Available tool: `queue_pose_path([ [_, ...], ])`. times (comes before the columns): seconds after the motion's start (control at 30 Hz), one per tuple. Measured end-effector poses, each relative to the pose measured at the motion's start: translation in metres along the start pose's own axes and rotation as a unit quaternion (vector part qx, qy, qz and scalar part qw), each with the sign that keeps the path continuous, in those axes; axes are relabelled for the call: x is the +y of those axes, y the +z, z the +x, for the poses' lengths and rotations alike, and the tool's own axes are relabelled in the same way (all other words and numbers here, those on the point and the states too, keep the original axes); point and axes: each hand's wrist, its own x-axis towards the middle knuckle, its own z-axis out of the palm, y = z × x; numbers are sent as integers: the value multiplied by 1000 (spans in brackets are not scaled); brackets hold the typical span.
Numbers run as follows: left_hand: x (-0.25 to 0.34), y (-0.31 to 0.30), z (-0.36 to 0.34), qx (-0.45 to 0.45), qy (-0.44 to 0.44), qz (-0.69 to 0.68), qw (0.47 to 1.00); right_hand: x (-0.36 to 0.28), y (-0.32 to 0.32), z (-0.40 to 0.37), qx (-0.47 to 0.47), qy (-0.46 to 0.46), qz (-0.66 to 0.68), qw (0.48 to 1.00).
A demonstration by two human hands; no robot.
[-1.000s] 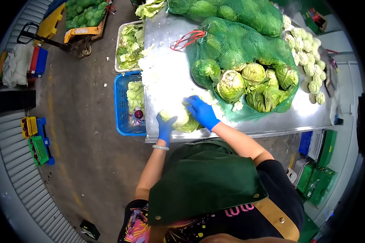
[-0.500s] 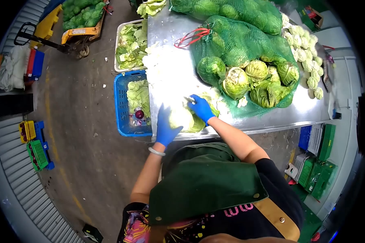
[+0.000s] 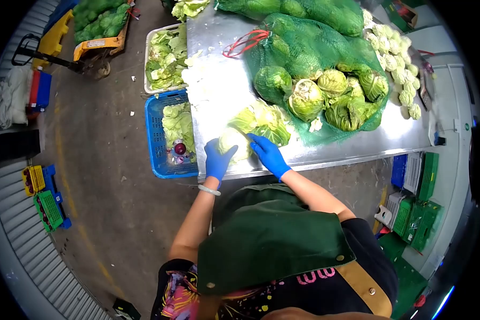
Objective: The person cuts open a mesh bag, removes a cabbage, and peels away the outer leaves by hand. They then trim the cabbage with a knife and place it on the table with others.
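A pale, peeled cabbage (image 3: 234, 144) sits near the front edge of the metal table, bright with glare. My left hand (image 3: 217, 160), in a blue glove, cups its left side with the thumb at the front. At the cabbage's right side is my right hand (image 3: 269, 153), also gloved, its fingers bent and close together; whatever they hold is hidden. Loose green outer leaves (image 3: 266, 122) lie just behind both hands. Farther back, an opened green mesh bag (image 3: 304, 53) spills unpeeled cabbages (image 3: 306, 100) onto the table.
A blue basket (image 3: 152, 136) with leaves and a purple-red round item stands left of the table (image 3: 325, 152). Behind it is a white crate (image 3: 148, 69) of leaves. Peeled cabbages (image 3: 397, 61) lie at the right. A pallet truck (image 3: 93, 66) is on the floor.
My right hand has moved down from the leaves to the cabbage's right side, and a small light-coloured object at its fingers no longer shows. The leaves now lie spread behind the cabbage.
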Motion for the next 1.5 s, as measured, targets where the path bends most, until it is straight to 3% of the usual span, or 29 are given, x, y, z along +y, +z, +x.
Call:
queue_pose_path([
  [0.03,-1,6,1,-5,0,0,1000,-4,1,-1,-1,11,-33,999],
  [0.1,0,15,5,-51,-50,-199,977,3,5,4,23,5,-50,998],
  [0.3,-1,31,8,-41,-38,-160,986,22,16,25,1,56,-81,995],
  [0.33,-1,37,8,-21,-38,-146,988,33,24,31,46,65,-58,995],
  [0.43,-9,37,3,-11,-40,-169,985,52,16,56,64,150,-74,984],
  [0.5,-41,31,7,-39,35,-261,964,38,10,51,41,115,-85,989],
  [0.57,-57,10,8,-98,30,-284,953,37,6,36,10,93,-100,991],
  [0.63,-44,-8,6,-153,10,-339,928,53,-4,43,19,131,-184,974],
  [0.7,-37,-14,17,-173,0,-326,929,66,-14,52,54,212,-159,963],
  [0.77,-36,-11,24,-188,-22,-316,930,69,-25,45,14,161,-199,967],
  [0.87,-15,5,17,-54,-4,-218,974,17,-35,24,45,-66,-274,958],
  [0.9,-9,17,14,-46,-1,-223,974,2,-35,23,3,-51,-245,968],
  [0.97,-4,39,4,63,32,-108,992,-8,-30,24,-48,-85,-133,986],
  [1.03,29,42,-11,46,14,-20,999,20,-13,36,-65,-66,-104,990],
  [1.1,31,40,-3,32,10,34,999,43,-10,51,-53,-44,25,997],
  [1.13,28,38,5,35,5,38,999,37,-19,56,-118,14,69,991],
  [1.17,25,33,16,2,-9,9,1000,30,-23,55,-123,15,72,990],
  [1.27,18,32,27,-33,-15,-19,999,21,-29,59,-121,-140,-110,977],
  [1.5,23,30,34,-28,-19,-18,999,19,-18,71,-154,-66,-127,978],
])
